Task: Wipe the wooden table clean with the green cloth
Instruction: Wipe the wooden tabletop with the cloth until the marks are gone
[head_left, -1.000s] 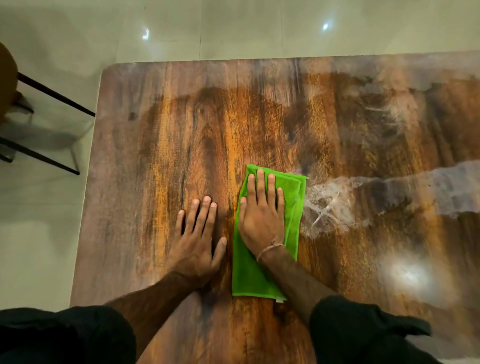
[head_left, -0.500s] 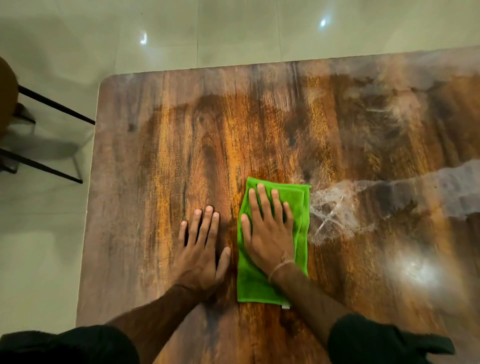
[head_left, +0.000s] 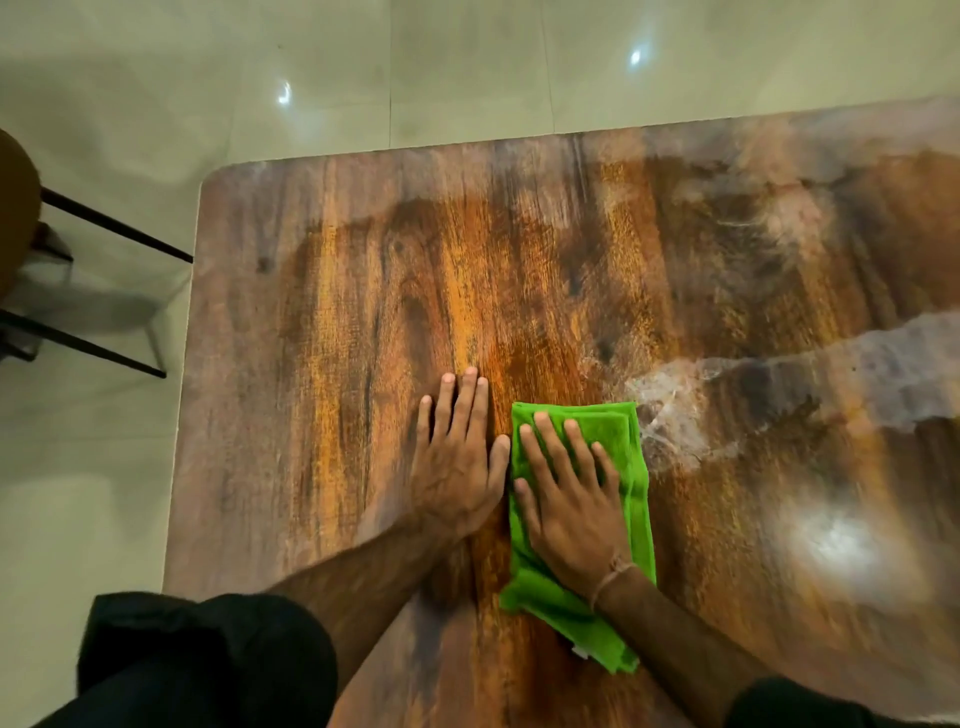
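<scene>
The wooden table (head_left: 337, 312) fills most of the head view, its grain dark brown and orange. A folded green cloth (head_left: 631, 467) lies flat on it near the front middle. My right hand (head_left: 571, 499) presses flat on the cloth, fingers spread and pointing away from me. Just left of the cloth, my left hand (head_left: 460, 462) rests palm down on the bare wood, its thumb touching the cloth's left edge. A whitish smear (head_left: 670, 421) streaks the wood right of the cloth and runs on toward the right edge.
Pale floor tiles (head_left: 104, 493) border the table on the left and beyond its far edge. A stool with black metal legs (head_left: 104, 228) stands on the floor at far left. More hazy residue (head_left: 779, 208) covers the table's far right corner.
The cloth and my right hand have slid back toward me and tilted slightly. My left hand has stayed flat beside the cloth. The camera has shifted, so the table sits lower in view.
</scene>
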